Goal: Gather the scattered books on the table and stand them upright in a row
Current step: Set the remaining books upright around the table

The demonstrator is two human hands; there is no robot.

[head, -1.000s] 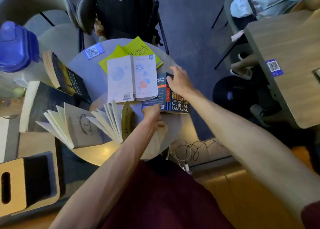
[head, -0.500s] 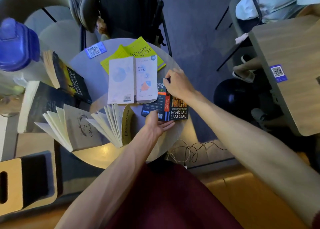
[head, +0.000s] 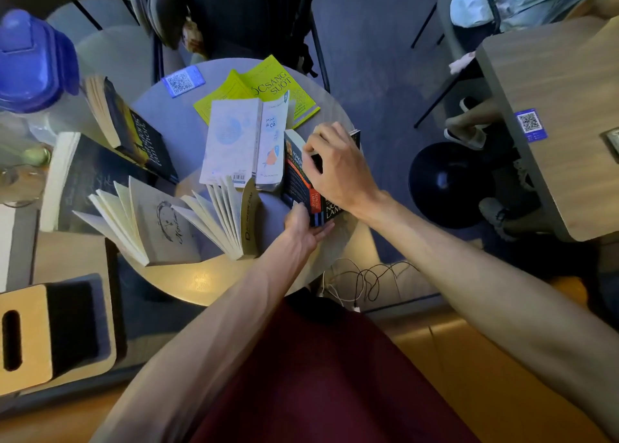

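On the round table (head: 201, 281) a dark book with an orange spine (head: 298, 178) is half folded up at the right edge. My right hand (head: 338, 171) grips its top cover from above. My left hand (head: 306, 230) holds its near end from below. Beside it lies a white open book (head: 241, 141) face down, over a yellow-green book (head: 268, 84). Two pale books (head: 160, 221) stand fanned open on the near left. A black book (head: 134, 131) leans at the far left.
A blue QR sticker (head: 183, 81) lies on the table's far side. A black backpack (head: 248, 10) sits on the chair behind. A blue-lidded jug (head: 30, 60) stands at the left, a wooden stool (head: 43, 335) near left, cables (head: 365, 281) below the table, another wooden table (head: 549, 114) right.
The dark book lay flat and open; now its covers are being folded together and lifted. My right hand moved onto its top cover, my left hand slid under its near end.
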